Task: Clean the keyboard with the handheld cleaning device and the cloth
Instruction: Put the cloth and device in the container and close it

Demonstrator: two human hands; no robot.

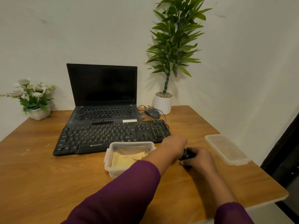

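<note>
Open tub [108, 160] w/ cloth [125, 159]; lid [226, 149] off.

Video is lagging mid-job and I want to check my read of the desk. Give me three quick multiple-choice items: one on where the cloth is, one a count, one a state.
1. Where is the cloth? A on the floor; B in the clear box; C on a chair.
2. How many potted plants stand on the table? A one; B two; C three.
3. The box's lid is: A snapped on the box; B off, lying flat to the right; C standing on edge.

Answers:
1 B: the yellow cloth lies inside the clear box.
2 B: a flowering plant stands at the far left corner and a leafy plant at the far right.
3 B: the lid lies on the table, apart from the box.
</note>
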